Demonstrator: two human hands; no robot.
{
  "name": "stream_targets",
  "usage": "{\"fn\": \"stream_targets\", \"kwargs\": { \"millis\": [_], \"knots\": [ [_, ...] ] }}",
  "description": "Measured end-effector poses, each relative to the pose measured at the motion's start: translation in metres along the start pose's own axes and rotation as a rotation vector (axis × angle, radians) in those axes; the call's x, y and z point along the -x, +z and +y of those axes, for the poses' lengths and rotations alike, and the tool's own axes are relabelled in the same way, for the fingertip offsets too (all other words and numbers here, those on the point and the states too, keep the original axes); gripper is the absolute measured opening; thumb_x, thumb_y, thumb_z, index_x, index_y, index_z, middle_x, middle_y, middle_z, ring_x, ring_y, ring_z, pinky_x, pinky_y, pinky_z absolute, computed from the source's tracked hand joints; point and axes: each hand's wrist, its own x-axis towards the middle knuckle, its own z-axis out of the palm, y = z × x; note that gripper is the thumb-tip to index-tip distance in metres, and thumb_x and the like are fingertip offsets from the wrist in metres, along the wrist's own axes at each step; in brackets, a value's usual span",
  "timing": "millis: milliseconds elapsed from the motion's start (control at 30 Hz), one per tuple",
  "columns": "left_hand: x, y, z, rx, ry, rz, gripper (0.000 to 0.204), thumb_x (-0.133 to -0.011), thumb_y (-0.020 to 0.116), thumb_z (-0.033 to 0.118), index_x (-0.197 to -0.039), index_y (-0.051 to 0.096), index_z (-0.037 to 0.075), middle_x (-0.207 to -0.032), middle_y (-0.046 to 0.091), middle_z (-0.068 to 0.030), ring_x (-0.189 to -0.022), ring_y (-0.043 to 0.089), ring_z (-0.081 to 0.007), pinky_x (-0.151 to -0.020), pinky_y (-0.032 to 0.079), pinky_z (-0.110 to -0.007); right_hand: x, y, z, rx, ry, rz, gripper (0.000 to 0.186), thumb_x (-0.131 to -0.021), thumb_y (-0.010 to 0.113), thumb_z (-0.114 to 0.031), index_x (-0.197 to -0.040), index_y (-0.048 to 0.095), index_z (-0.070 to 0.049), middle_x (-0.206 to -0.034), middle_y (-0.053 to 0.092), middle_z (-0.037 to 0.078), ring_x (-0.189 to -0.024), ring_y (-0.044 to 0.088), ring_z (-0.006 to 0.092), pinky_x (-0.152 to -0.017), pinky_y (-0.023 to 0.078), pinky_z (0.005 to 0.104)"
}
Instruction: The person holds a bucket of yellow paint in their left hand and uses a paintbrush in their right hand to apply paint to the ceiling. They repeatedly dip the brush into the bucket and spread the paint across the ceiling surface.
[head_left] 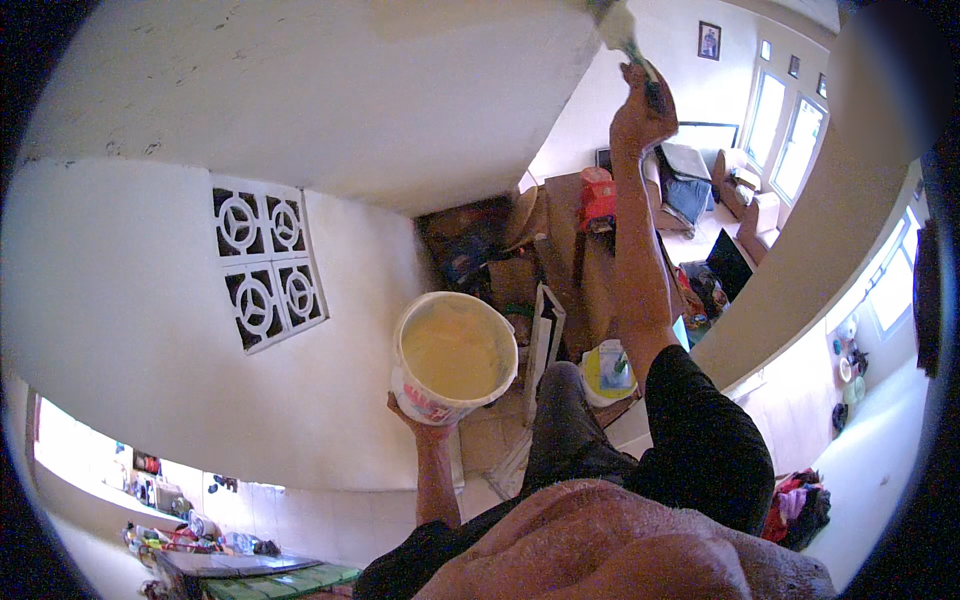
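My left hand (pixel 428 424) supports a white plastic bucket (pixel 430 401) from below, with its fingers against the base and side. Inside the bucket is cream-yellow paint (pixel 455 352), and some is smeared on the inner wall. My right arm is stretched up and forward. The right hand (pixel 643 115) is closed round the handle of a paintbrush (pixel 618 28). The brush head is at the top of the view, close to the edge of the pale overhead surface (pixel 400 90). Whether its bristles touch that surface is hard to tell.
Vent blocks (pixel 268 262) pierce the wall on the left. Below me stand a white ladder-like frame (pixel 543 335), a white and yellow tub (pixel 608 372) and a brown table (pixel 565 225) bearing a red item (pixel 598 198). Armchairs (pixel 685 185) sit beyond. A curved beam (pixel 800 300) runs down the right.
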Motion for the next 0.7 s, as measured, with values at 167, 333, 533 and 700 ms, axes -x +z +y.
{"fn": "stream_targets", "kwargs": {
  "millis": [167, 333, 533, 700],
  "knots": [
    [-0.005, -0.033, -0.005, 0.124, -0.033, -0.117, 0.083, -0.080, 0.033, 0.074, -0.144, 0.035, 0.022, -0.148, 0.035, -0.0075, -0.132, 0.036, -0.0355, -0.104, 0.032, -0.061, 0.010, 0.016, 0.014, 0.322, -0.205, 0.023, 0.019, -0.083, 0.071, -0.009, -0.101, 0.071, -0.001, -0.086, 0.072, 0.008, -0.072, 0.066, 0.0137, -0.067, 0.052, 0.0278],
    [0.001, -0.013, -0.002, 0.068, -0.056, -0.122, 0.088, -0.076, 0.037, 0.076, -0.145, 0.033, 0.023, -0.148, 0.035, -0.0088, -0.133, 0.035, -0.0374, -0.101, 0.031, -0.067, 0.097, 0.074, -0.038, 0.231, -0.133, -0.246, 0.020, -0.081, 0.074, -0.013, -0.099, 0.071, -0.005, -0.083, 0.072, 0.010, -0.072, 0.067, 0.0154, -0.064, 0.053, 0.0280],
    [0.005, -0.014, 0.005, 0.074, -0.064, -0.182, 0.090, -0.075, 0.039, 0.077, -0.146, 0.031, 0.024, -0.150, 0.033, -0.0086, -0.134, 0.034, -0.0377, -0.101, 0.030, -0.068, 0.087, 0.061, -0.047, 0.082, -0.125, -0.475, 0.022, -0.080, 0.075, -0.011, -0.101, 0.072, -0.004, -0.087, 0.073, 0.006, -0.072, 0.065, 0.0094, -0.065, 0.054, 0.0267],
    [0.003, -0.009, 0.001, 0.069, -0.056, -0.217, 0.089, -0.075, 0.039, 0.077, -0.146, 0.031, 0.024, -0.150, 0.033, -0.0083, -0.134, 0.034, -0.0376, -0.102, 0.030, -0.068, -0.008, 0.012, 0.015, 0.186, -0.124, -0.282, 0.021, -0.082, 0.074, -0.013, -0.101, 0.072, -0.003, -0.088, 0.073, 0.004, -0.072, 0.065, 0.0071, -0.067, 0.053, 0.0246]
  ]
}}
